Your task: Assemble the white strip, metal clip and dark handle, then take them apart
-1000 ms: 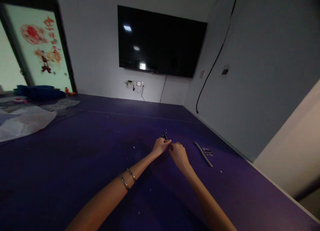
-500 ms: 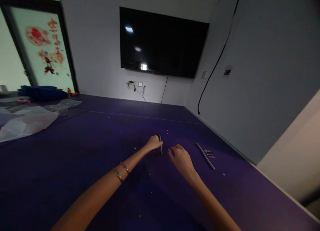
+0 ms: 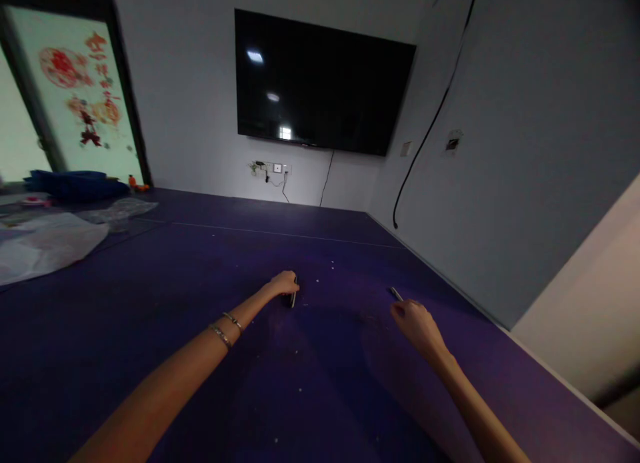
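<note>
My left hand (image 3: 285, 283) is closed around a slim dark piece with a pale edge (image 3: 293, 297), held close to the purple floor mat (image 3: 210, 356). Most of that piece is hidden by my fingers. Farther right, my right hand (image 3: 417, 323) is low over the mat with its fingers curled in. Just beyond its fingertips pokes out the end of a thin grey stick-like strip (image 3: 396, 293). The hand covers the rest of the strip, and what the fingers hold, if anything, is hidden.
White scraps (image 3: 317, 281) dot the mat. Crumpled clear plastic sheeting (image 3: 55, 239) and a dark blue cloth bundle (image 3: 75, 185) lie at the left. A television (image 3: 325, 83) hangs on the back wall; a black cable (image 3: 433, 133) dangles along the right wall.
My left hand has moved left with the slim dark piece. My right hand has moved right, over the grey strip, and now covers the small dark bits beside it.
</note>
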Tool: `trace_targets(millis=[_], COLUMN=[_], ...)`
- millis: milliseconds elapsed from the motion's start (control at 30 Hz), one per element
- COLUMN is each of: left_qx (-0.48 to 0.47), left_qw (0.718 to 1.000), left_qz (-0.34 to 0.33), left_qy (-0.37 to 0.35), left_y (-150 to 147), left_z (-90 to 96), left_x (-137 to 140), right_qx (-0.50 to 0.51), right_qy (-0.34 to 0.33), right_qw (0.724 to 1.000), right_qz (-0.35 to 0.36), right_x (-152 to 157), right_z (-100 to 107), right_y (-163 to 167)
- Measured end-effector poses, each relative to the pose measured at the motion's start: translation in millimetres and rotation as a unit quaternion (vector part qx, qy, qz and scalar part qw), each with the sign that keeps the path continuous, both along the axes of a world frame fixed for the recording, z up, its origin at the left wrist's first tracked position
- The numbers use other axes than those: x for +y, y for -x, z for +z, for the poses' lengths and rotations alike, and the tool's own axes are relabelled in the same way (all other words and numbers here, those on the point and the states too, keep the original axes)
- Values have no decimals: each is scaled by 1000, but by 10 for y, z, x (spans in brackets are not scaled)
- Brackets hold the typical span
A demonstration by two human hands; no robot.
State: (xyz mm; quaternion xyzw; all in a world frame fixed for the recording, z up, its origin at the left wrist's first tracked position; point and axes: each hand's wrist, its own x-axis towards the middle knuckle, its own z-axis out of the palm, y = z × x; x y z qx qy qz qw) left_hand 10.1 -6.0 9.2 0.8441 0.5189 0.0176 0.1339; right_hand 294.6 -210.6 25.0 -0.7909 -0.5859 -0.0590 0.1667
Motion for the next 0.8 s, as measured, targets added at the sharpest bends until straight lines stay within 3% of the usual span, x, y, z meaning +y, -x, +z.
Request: trace_targets(millis=[300,533,800], left_qx=[14,-6,-27], left_qw=[1000,995,994], left_qz=[14,73,91], left_qy=[-20,-69,-51], left_y=[-16,66,90], left_z=[-37,-57,-81], left_x=[9,-212,-400], right_qx=[17,31,5], right_qy=[20,7,35], right_qw=[999,999,998], right_qz=[-31,-44,-51], right_x=[-19,61,187], right_z=[-96,-213,-326], right_y=[-192,-447,-759])
